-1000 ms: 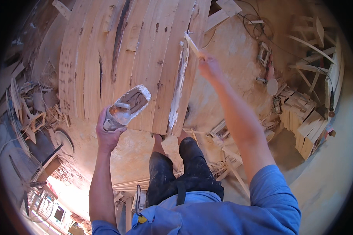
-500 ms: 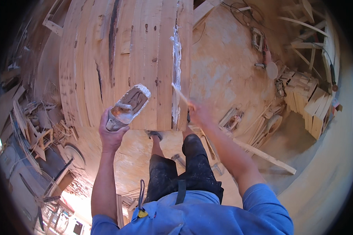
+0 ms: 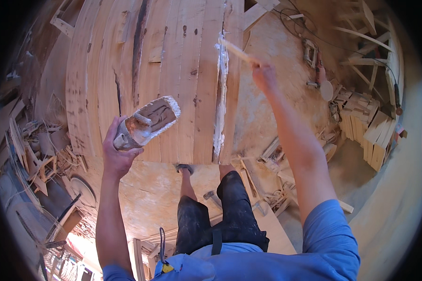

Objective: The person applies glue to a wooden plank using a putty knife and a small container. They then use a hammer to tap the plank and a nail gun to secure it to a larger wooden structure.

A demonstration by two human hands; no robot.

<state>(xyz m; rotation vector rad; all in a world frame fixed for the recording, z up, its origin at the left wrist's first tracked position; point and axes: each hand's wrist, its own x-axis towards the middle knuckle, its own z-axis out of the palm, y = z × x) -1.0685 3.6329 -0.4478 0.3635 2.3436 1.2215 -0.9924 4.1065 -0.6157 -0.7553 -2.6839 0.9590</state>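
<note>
My left hand (image 3: 117, 157) grips a cut-open container (image 3: 123, 140) by its grey lower end. Its rim is crusted white, and whitish paste lies inside. It is held tilted above the wooden panel (image 3: 177, 89), which is made of planks laid side by side. My right hand (image 3: 264, 77) is closed round a thin pale wooden stick (image 3: 238, 51). The stick's tip meets a line of white paste (image 3: 221, 112) that runs along a seam near the panel's right edge. Dark cracks (image 3: 139, 44) and knots mark other planks.
On the floor at right lie a power tool with a round disc (image 3: 326, 90) and cables. Stacked wood blocks (image 3: 363, 117) stand beyond it. Scrap wood (image 3: 42, 164) and a fan (image 3: 44, 243) crowd the left side. A hammer (image 3: 212, 197) lies by my legs.
My right hand has moved away from me along the seam, taking the stick's tip farther up the panel. The container in my left hand has shifted slightly left.
</note>
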